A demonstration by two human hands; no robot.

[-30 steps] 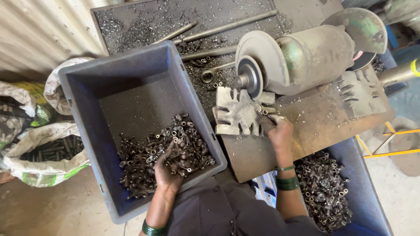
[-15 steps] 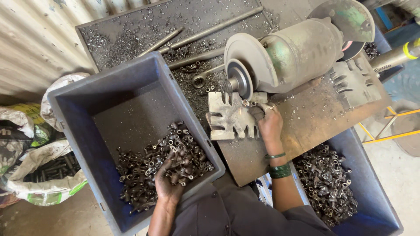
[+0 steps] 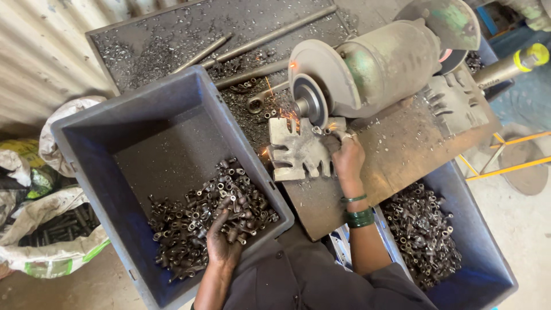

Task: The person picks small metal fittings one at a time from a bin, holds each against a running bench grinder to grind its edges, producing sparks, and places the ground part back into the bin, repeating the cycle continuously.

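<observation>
My right hand (image 3: 347, 158) holds a small metal piece (image 3: 328, 136) on the notched metal rest (image 3: 295, 154), pressed towards the spinning grinding wheel (image 3: 313, 102) of the bench grinder (image 3: 379, 63). Orange sparks fly off to the left of the wheel. Green bangles sit on that wrist. My left hand (image 3: 221, 241) reaches into the large blue bin (image 3: 115, 155) and lies on a heap of small dark metal parts (image 3: 209, 215), fingers curled among them; whether it grips any of them is hidden.
A second blue bin (image 3: 488, 270) at lower right holds more small metal parts (image 3: 422, 229). Behind the grinder a dark tray (image 3: 172, 34) carries metal rods and filings. White sacks (image 3: 46, 229) lie at left beside a corrugated wall. A yellow frame (image 3: 505, 155) stands at right.
The camera has shifted closer. Sparks now fly at the wheel as my right hand presses the piece against it. My left hand stays in the heap of parts.
</observation>
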